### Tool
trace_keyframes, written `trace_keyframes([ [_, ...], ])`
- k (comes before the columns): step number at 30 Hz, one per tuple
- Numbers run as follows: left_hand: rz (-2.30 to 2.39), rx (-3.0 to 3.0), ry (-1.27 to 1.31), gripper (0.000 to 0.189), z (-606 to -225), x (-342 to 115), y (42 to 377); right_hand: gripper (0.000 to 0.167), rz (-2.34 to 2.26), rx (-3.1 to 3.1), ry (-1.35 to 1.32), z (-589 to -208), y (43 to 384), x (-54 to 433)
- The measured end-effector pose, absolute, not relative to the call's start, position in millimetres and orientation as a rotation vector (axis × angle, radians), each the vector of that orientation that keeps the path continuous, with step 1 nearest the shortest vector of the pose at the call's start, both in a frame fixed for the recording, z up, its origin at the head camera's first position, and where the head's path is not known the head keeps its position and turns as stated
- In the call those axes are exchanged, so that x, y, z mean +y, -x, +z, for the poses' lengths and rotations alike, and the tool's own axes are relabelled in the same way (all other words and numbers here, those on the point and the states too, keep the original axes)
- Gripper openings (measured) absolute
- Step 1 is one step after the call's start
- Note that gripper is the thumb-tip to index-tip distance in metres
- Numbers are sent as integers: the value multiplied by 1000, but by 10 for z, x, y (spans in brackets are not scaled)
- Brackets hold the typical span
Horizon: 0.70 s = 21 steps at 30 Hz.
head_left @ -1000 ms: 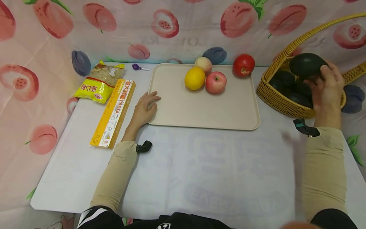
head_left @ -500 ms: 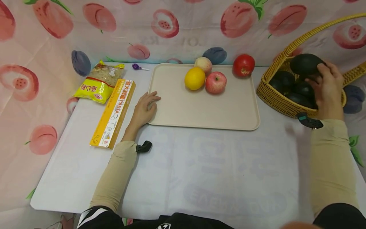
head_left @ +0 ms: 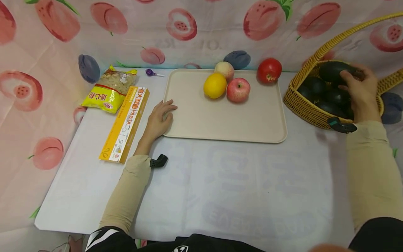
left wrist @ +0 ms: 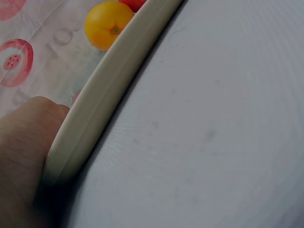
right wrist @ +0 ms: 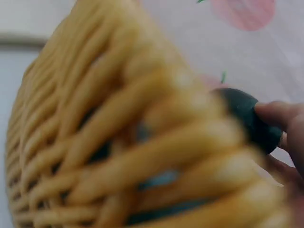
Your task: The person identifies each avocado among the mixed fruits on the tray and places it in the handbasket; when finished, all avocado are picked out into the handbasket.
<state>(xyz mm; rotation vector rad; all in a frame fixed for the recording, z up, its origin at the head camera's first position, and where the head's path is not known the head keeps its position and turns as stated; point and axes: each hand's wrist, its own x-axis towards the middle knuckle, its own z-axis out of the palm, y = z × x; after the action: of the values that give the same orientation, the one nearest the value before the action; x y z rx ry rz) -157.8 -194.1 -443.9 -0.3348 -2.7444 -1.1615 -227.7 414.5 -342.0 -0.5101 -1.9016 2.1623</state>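
Observation:
At the right, my right hand (head_left: pixel 363 92) holds a smooth dark green avocado (head_left: pixel 337 71) between thumb and fingers, low inside the rim of a yellow wicker basket (head_left: pixel 310 112). Several more avocados (head_left: pixel 335 98) fill the basket beneath. In the right wrist view the basket's weave (right wrist: pixel 114 128) covers much of the picture, and the held avocado (right wrist: pixel 242 116) shows beyond it, under the thumb. My left hand (head_left: pixel 156 120) rests on the left edge of a beige tray (head_left: pixel 220 122), its fingers loose over the rim. The left wrist view shows that hand (left wrist: pixel 31 133) against the tray's side (left wrist: pixel 107 83).
On the tray sit a yellow citrus fruit (head_left: pixel 215 85), a red apple (head_left: pixel 238 90) and a pale peach (head_left: pixel 224 70). A red round fruit with gold lettering (head_left: pixel 269 71) overlaps the back right corner. A pasta box (head_left: pixel 124 124), a yellow food bag (head_left: pixel 110 89) and a purple lollipop (head_left: pixel 150 72) lie left.
My right hand has brought the avocado down into the basket and shifted slightly back and right. The left hand and the tray stay in place.

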Motion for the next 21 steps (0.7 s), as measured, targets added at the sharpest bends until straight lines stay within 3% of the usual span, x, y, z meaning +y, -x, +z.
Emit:
trace_keyframes([
  [9,-1169,-2753,319,31,-4444,-1937,1567,51,1069,-2744,420,-3462,2380,4143],
  [21,-1180,-2766,297,31,-4420,-1933,1563,58,789,-2874,363,-3520,2393,4112],
])
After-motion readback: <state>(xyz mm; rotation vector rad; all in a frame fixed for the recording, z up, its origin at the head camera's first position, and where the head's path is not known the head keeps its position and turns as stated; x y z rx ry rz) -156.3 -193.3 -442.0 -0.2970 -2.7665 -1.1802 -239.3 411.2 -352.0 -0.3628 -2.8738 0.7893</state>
